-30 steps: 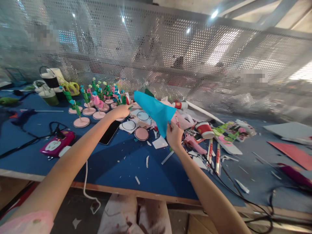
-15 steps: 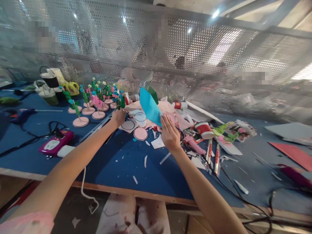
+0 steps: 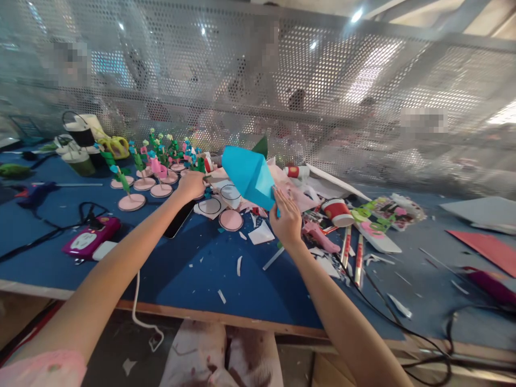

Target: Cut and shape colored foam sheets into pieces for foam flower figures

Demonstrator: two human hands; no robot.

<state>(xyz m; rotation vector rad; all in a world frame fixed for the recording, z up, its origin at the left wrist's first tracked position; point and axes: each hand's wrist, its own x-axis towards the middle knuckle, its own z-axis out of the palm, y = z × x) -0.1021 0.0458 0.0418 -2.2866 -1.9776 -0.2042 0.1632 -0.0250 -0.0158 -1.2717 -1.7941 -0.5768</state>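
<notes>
My right hand (image 3: 287,216) grips the right edge of a sheet of bright blue paper (image 3: 248,174), fingers together and stretched along it. The sheet is creased and stands raised above the pile. Green paper (image 3: 261,145) shows behind it. Among the small paper flowers is my left hand (image 3: 192,186), its fingers curled and mostly hidden; what it holds, if anything, I cannot make out. Paper flowers with green stems (image 3: 139,160) stand on round pink bases (image 3: 131,202) left of it. A loose pink disc (image 3: 231,220) and white paper with a drawn circle (image 3: 208,206) lie between my hands.
A phone (image 3: 179,220) lies under my left forearm, with a purple device (image 3: 91,236) further left. Paper cups (image 3: 337,213), a pink glue gun (image 3: 321,236), scraps and cables crowd the right. A perforated metal screen (image 3: 258,97) stands behind the table.
The blue paper has turned broader toward me and bent at a crease, as my right hand moved slightly right. My left hand has shifted a little left and up, showing more of the phone.
</notes>
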